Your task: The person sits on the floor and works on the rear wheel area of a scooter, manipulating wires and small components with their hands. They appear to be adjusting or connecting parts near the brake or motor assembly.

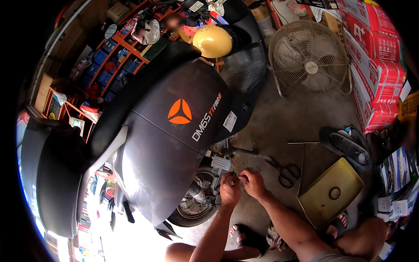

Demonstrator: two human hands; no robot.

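While both hands pinch together at something tiny beside the scooter's rear wheel (196, 205), left hand (228, 188) and right hand (253, 182) closed tight, can't tell what it is; one slip probably drops it under the scooter (170, 144), near the scissors (286, 172)

A round wire-guard floor fan (309, 59) stands on the concrete floor (279, 126) beside stacked red cartons (374, 56), with black-handled scissors (286, 172), a yellow tray (330, 192), a yellow helmet (212, 41) and orange shelving (114, 56) farther around.
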